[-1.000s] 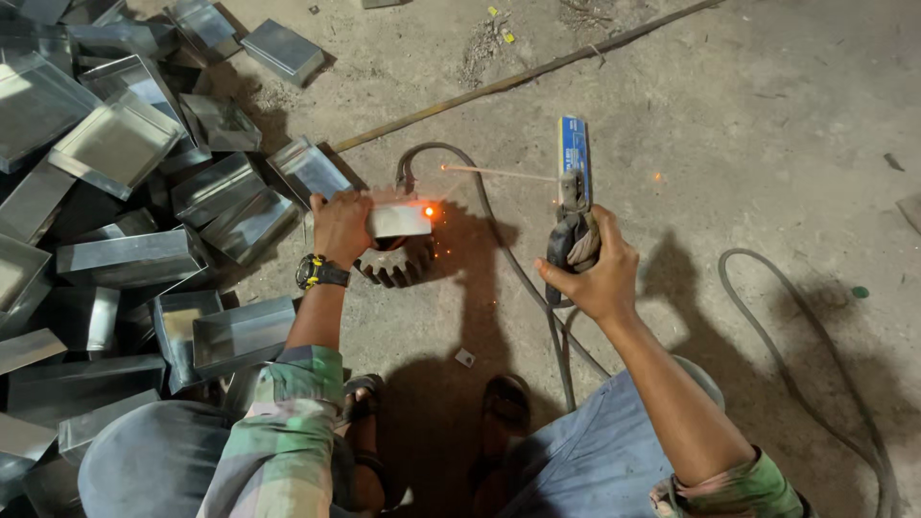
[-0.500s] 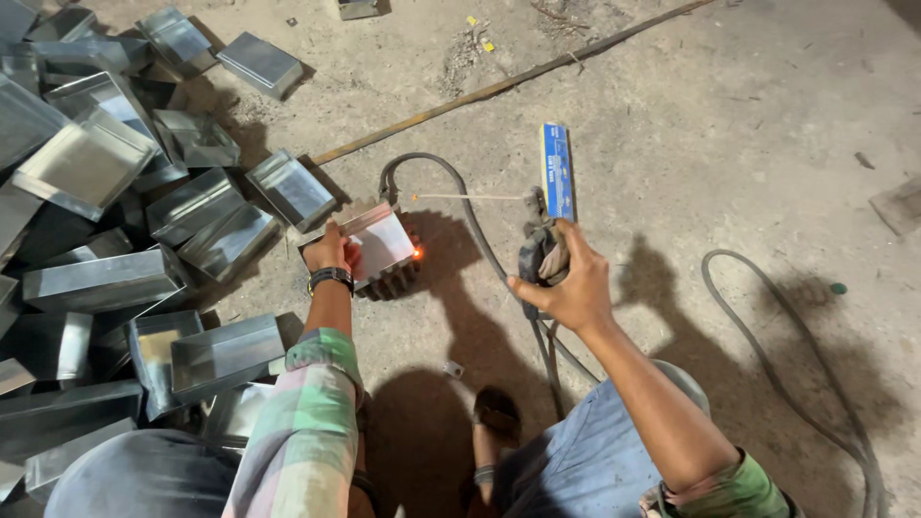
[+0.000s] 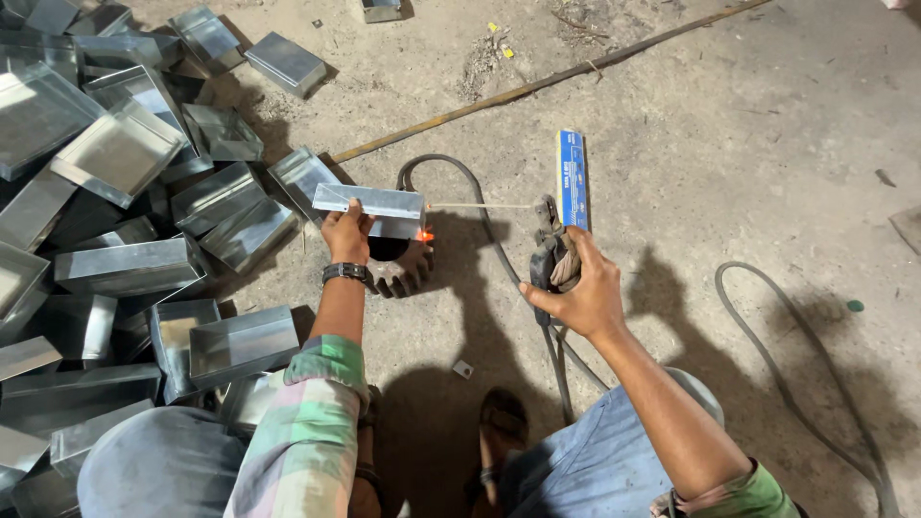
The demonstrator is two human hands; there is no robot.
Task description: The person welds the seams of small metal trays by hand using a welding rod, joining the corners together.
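folded shiny sheet-metal channel (image 3: 369, 203), thin welding rod (image 3: 478, 205)

My left hand (image 3: 345, 228) holds a folded metal box (image 3: 369, 209) over a dark gear (image 3: 401, 269) on the floor (image 3: 729, 144). My right hand (image 3: 576, 293) grips the welding holder (image 3: 549, 251), its rod (image 3: 480, 205) reaching the box's glowing corner.

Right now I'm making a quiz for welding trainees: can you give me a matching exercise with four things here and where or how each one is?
1. metal box
2. welding rod
3. blue packet
4. wristwatch

a. on the left wrist
b. held in the left hand
c. standing up behind the right hand
d. stretching between holder and box

Pairs: 1-b, 2-d, 3-c, 4-a
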